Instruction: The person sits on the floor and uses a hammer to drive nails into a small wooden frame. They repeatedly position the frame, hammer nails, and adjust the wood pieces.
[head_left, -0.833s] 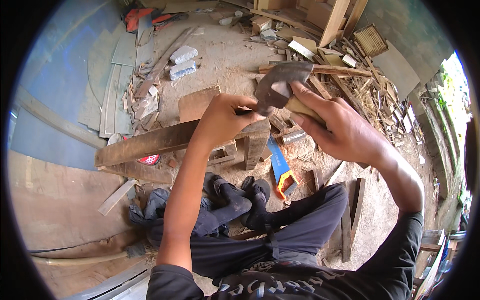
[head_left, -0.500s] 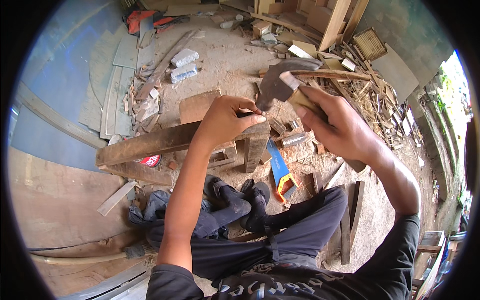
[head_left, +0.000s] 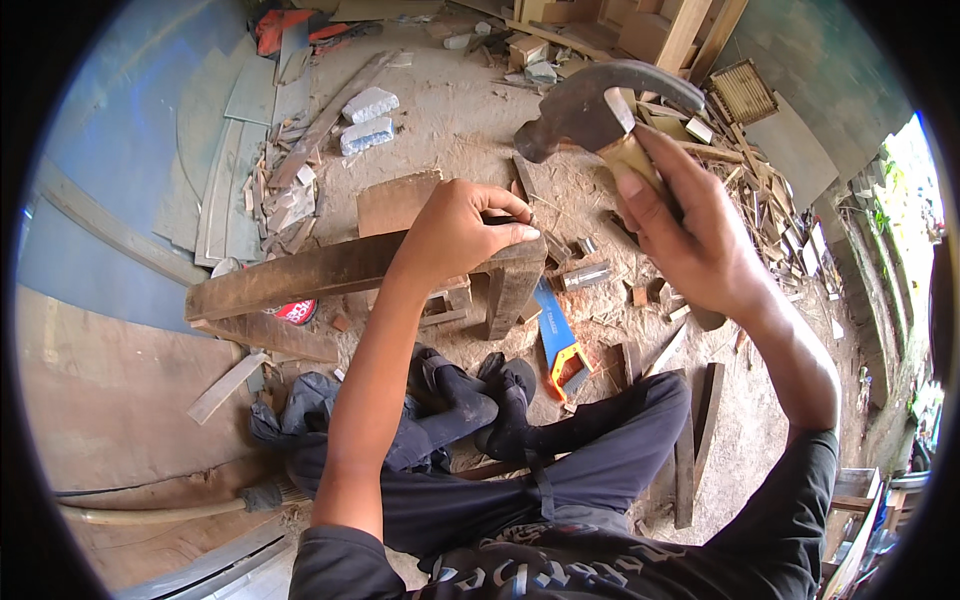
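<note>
In my right hand (head_left: 695, 235) is a claw hammer (head_left: 585, 112), gripped by its pale wooden handle. Its dark head is raised above and to the right of my left hand (head_left: 455, 228). The left fingertips are pinched together at the right end of a weathered wooden beam (head_left: 300, 275). Whatever sits between them is too small to make out. At that end, a short upright piece of wood (head_left: 508, 300) supports the beam. A handsaw (head_left: 556, 325) with a blue blade and an orange-yellow handle lies on the ground just right of it.
Wood offcuts (head_left: 585, 275) lie right of the beam, with a large scrap heap (head_left: 760, 190) beyond. Two pale blocks (head_left: 368, 135) are farther off. A red can (head_left: 296, 312) is behind the beam's left part. My bent legs (head_left: 610, 440) are close below.
The hammer has risen away from my left fingertips, up and slightly right, as my right hand lifted. My left hand keeps its pinch at the beam's end.
</note>
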